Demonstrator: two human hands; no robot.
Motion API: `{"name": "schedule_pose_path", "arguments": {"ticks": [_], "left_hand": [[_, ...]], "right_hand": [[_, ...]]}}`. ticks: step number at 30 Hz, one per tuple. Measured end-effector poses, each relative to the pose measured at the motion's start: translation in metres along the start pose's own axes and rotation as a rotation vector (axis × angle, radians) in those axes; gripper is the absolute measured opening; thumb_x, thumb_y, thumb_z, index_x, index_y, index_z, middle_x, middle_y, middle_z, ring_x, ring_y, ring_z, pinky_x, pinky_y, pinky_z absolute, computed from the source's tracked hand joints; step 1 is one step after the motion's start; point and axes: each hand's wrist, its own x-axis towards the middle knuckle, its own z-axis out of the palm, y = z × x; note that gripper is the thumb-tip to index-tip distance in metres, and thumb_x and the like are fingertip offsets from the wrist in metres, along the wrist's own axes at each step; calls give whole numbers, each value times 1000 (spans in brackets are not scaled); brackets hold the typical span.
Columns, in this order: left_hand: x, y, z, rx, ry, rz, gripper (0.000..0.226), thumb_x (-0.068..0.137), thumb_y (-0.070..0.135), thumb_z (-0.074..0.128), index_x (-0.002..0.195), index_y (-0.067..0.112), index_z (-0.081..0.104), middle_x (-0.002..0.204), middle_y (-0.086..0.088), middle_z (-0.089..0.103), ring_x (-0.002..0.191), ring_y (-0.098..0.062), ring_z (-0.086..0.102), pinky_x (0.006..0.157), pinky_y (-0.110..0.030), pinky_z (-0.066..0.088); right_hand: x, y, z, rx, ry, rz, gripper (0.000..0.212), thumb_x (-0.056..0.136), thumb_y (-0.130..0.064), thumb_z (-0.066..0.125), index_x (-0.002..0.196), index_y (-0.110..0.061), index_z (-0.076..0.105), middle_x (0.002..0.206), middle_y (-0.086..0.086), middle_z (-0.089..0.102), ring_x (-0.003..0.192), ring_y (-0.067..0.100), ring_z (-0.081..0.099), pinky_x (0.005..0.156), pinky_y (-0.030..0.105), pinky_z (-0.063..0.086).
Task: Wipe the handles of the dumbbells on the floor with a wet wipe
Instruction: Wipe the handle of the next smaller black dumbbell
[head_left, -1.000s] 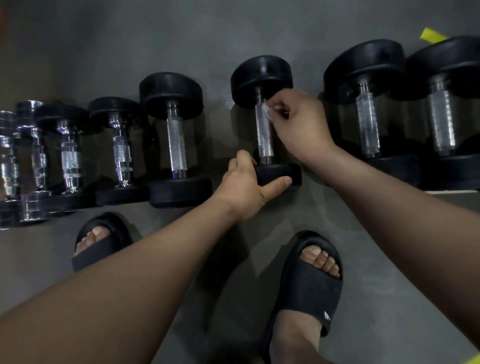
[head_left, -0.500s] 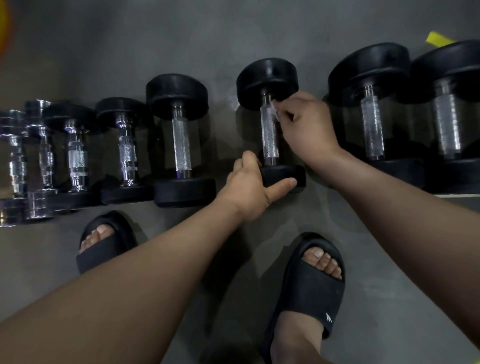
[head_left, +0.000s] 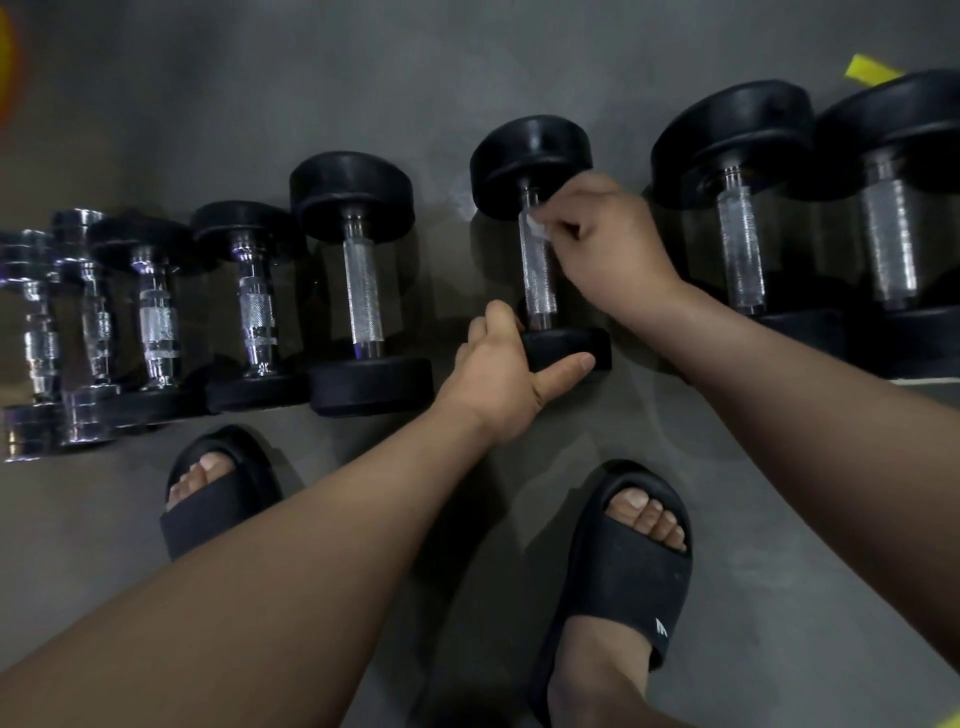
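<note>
Our right hand (head_left: 608, 244) pinches the white wet wipe (head_left: 536, 227) against the top of the shiny handle (head_left: 538, 283) of a black dumbbell (head_left: 530, 156). It lies on the grey floor (head_left: 363, 78), in a row with other dumbbells (head_left: 353, 192). Our left hand (head_left: 498, 374) grips its near end, thumb along the edge. Our black slipper (head_left: 623, 566) has a small white mark (head_left: 661, 627); we cannot read it. Both hands stay where they were half a second ago.
</note>
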Motion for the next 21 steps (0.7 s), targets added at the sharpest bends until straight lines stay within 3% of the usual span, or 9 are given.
{"name": "schedule_pose_path", "arguments": {"ticks": [4, 9, 12, 15, 18, 21], "left_hand": [[-2, 1, -4, 0, -22, -13, 70, 76, 70, 71, 111, 20, 36, 122, -5, 44, 116, -29, 51, 100, -48, 49], [-5, 4, -2, -4, 4, -24, 78, 75, 71, 70, 119, 15, 37, 127, -8, 44, 118, -31, 51, 100, -50, 48], [-9, 12, 5, 45, 36, -19, 78, 79, 71, 67, 121, 13, 37, 131, -11, 45, 122, -36, 48, 101, -50, 45], [-13, 23, 7, 86, 43, -27, 68, 87, 67, 60, 121, 13, 36, 133, -14, 43, 125, -41, 44, 103, -48, 41], [-11, 26, 3, 7, -59, -57, 38, 100, 54, 46, 112, 20, 35, 137, -15, 37, 130, -40, 36, 106, -45, 31], [-6, 13, -4, -4, -92, -29, 47, 99, 59, 44, 120, 18, 36, 134, -9, 38, 127, -37, 37, 103, -42, 32]], "right_hand": [[3, -6, 2, -31, 2, 7, 20, 91, -6, 62, 103, -7, 78, 103, 6, 66, 93, 21, 66, 84, 36, 54], [-15, -8, -8, -34, -113, -75, 16, 91, -6, 67, 102, -7, 79, 102, 7, 67, 91, 20, 66, 83, 24, 51], [2, -5, -8, -84, -83, -41, 18, 92, -9, 64, 104, -6, 78, 105, 10, 66, 94, 25, 66, 84, 31, 52], [-1, -8, -7, -82, -44, -9, 17, 93, -8, 64, 104, -6, 77, 104, 9, 66, 93, 23, 65, 83, 32, 53], [-16, -7, -15, -101, -93, -41, 16, 92, -9, 67, 103, -8, 78, 99, 7, 66, 90, 20, 65, 81, 27, 50], [-17, -8, -21, -117, -163, -71, 18, 93, -10, 67, 107, -9, 78, 102, 7, 66, 93, 21, 65, 85, 31, 53]]}}
